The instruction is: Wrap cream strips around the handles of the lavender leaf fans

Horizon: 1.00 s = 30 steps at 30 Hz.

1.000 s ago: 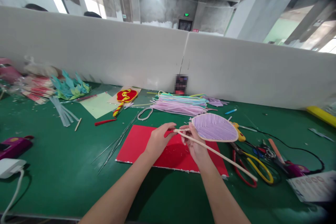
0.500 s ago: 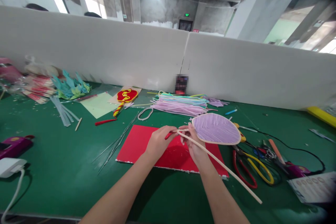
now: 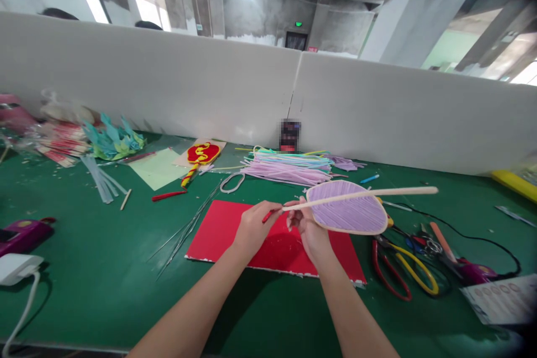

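A small hand fan (image 3: 348, 218) with a lilac ribbed face and cream rim is held above the red board (image 3: 268, 246). My left hand (image 3: 254, 229) is closed, pinching the fan's handle end; a red tip pokes out at its fingers. From that pinch a cream pipe cleaner (image 3: 403, 192) runs right across the fan's face, its far end free in the air. My right hand (image 3: 312, 235) is curled at the fan's base, where the handle meets the face. Its fingers partly hide the handle.
Bundled pipe cleaners (image 3: 289, 170) lie behind the board, near a red-and-yellow fan (image 3: 203, 152). Thin wires (image 3: 188, 229) are at left. Pliers (image 3: 394, 268), a cable (image 3: 465, 235) and a purple glue gun (image 3: 476, 271) sit at right. A white partition (image 3: 168, 78) closes the back.
The cream pipe cleaner's free end has swung up from the lower right, over my right forearm, to cross the fan's face. Both hands stay in nearly the same place.
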### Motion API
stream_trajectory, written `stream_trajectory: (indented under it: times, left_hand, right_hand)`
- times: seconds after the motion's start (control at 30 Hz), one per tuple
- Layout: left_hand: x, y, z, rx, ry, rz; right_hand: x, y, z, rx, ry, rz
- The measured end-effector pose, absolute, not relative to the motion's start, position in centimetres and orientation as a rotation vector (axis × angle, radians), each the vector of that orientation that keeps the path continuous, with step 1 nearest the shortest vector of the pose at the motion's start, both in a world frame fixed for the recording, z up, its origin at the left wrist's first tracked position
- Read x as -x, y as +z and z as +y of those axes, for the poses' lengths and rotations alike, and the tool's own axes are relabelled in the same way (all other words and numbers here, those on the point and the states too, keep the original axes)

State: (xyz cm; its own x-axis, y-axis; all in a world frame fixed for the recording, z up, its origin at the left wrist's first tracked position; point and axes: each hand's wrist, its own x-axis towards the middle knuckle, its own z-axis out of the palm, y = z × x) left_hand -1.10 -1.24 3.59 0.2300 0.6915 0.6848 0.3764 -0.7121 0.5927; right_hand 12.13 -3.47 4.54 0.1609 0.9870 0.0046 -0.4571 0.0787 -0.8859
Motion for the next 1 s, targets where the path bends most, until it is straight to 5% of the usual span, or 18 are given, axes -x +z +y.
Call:
stream_trajectory:
  times: [1.0]
  left_hand:
    - [0.6, 4.5, -0.9, -1.454, 1.214, 0.984]
  right_hand:
    - [-12.9, 3.7, -3.4, 0.982, 1.158, -1.034]
